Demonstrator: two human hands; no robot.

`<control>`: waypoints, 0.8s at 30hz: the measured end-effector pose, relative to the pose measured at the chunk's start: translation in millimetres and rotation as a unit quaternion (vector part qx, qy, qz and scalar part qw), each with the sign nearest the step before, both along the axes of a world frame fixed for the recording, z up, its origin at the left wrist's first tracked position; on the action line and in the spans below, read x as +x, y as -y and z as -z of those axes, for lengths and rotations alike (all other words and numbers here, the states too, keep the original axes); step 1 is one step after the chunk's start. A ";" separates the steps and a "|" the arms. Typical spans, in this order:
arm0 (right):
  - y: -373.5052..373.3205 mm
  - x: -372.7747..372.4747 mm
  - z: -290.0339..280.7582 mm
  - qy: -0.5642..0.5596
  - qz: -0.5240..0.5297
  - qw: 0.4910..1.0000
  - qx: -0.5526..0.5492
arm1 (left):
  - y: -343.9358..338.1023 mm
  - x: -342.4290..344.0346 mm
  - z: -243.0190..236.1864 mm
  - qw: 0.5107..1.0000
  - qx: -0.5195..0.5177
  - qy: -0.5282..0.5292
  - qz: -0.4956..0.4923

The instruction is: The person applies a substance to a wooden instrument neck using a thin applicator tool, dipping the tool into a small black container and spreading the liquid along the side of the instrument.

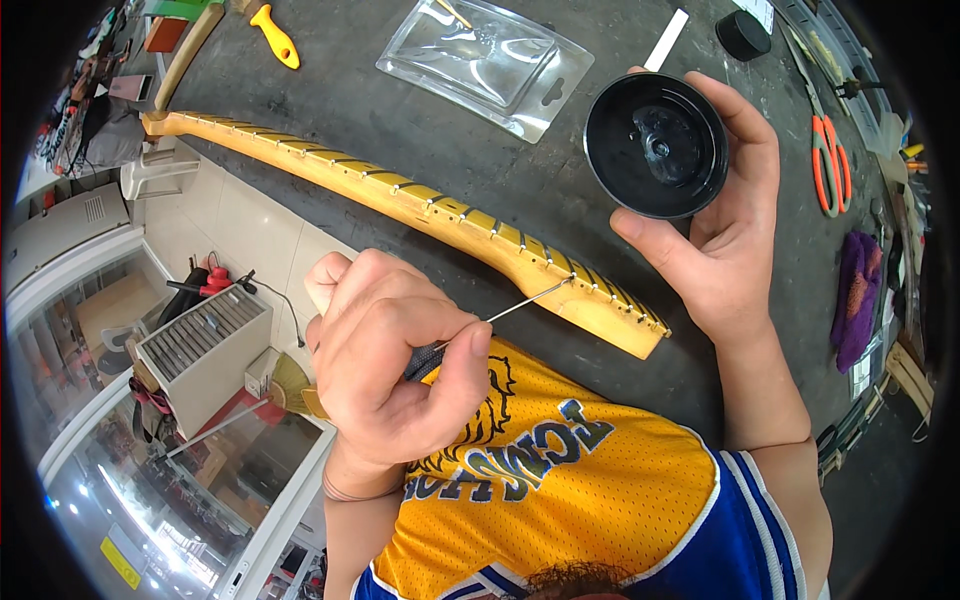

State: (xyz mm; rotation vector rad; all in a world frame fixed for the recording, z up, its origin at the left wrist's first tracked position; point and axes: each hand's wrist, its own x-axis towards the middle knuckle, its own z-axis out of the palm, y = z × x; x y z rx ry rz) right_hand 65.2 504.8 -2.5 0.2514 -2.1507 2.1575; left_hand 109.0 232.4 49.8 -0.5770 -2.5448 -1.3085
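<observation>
A pale wooden guitar neck with metal frets lies diagonally across the dark workbench, its wide end near my body. My left hand is closed around the handle of a thin metal pick. The pick's tip meets the neck's near side edge by the frets towards the wide end. Most of the handle is hidden in my fist. My right hand holds up a round black cup above the bench, tilted so its inside shows. A small glossy patch of something wet-looking sits in it.
On the dark workbench lie a clear plastic blister pack, a yellow-handled brush, a white strip and a black round lid. Orange-handled scissors and a purple cloth are at the right.
</observation>
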 end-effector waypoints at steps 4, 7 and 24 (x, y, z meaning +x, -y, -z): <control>0.0 -0.4 1.3 -0.003 -0.005 1.000 -0.007 | -2.4 -0.7 -0.3 1.000 0.005 0.000 0.003; -1.0 -0.5 -1.0 -0.002 -0.008 1.000 0.003 | -3.7 -0.1 -1.7 1.000 0.012 0.007 -0.008; -0.6 -0.6 1.2 -0.005 -0.004 1.000 -0.004 | -2.9 -1.1 -1.5 1.000 -0.001 0.000 0.007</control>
